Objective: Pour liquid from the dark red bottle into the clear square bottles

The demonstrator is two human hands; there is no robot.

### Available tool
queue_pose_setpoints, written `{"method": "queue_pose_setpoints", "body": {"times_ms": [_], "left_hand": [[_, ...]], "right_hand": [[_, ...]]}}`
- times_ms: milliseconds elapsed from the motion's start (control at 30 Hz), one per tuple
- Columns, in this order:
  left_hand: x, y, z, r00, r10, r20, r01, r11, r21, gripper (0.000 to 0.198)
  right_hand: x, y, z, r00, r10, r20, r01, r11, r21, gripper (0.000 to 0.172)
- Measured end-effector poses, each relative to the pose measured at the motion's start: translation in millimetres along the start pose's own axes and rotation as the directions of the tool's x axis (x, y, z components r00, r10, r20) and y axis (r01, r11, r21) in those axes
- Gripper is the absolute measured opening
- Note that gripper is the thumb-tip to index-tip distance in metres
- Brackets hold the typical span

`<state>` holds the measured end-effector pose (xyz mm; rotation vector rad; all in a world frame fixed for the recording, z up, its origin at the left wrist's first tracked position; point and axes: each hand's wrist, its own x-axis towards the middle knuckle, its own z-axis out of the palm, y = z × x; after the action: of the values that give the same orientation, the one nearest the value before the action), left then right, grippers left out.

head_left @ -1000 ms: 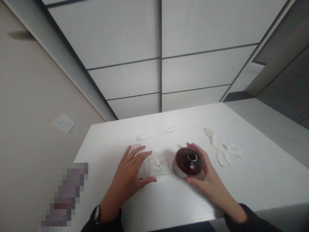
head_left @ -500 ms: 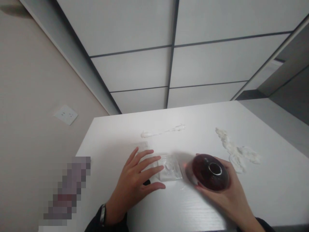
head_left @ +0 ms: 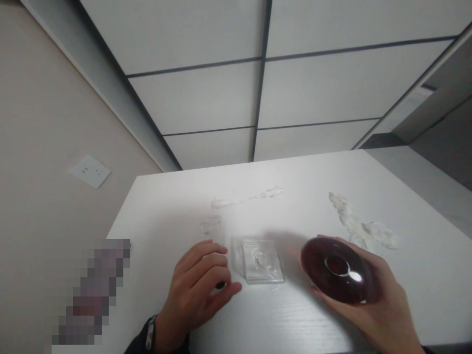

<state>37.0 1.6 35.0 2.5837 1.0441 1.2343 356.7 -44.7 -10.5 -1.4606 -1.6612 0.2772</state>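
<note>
My right hand [head_left: 379, 305] grips a round dark red glass vessel [head_left: 337, 269] with a small open neck, lifted just above the white table [head_left: 309, 172] at the right. My left hand [head_left: 197, 287] rests on the table with its fingers curled over a small dark object [head_left: 221, 284] that I cannot make out. A clear square glass dish [head_left: 262, 259] lies flat between the two hands, touched by neither. A small clear glass piece [head_left: 211, 226] sits just beyond my left hand.
Crumpled white wrapping [head_left: 359, 228] lies at the right of the table, and a thin twisted strip of clear wrap [head_left: 245, 198] lies further back. A beige wall with a socket plate [head_left: 90, 171] is at the left. A blurred-out patch covers the lower left.
My right hand carried the red vessel away from the dish, to the right and nearer to me. My left hand drew back off the dish and curled its fingers.
</note>
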Motion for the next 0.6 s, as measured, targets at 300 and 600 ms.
{"method": "queue_pose_setpoints", "body": {"times_ms": [300,600], "left_hand": [[-3,2,-6.8,0.999,-0.02,-0.027,0.02,1.0,-0.012,0.045],[1,5,-7.0,0.998,-0.05,0.023,0.05,0.999,-0.02,0.042]], "right_hand": [[15,-6,-7,0.971,-0.205,0.123,0.214,0.974,-0.067,0.056],[32,-10,-11,0.901,-0.368,0.23,0.403,0.905,-0.132,0.07]]}}
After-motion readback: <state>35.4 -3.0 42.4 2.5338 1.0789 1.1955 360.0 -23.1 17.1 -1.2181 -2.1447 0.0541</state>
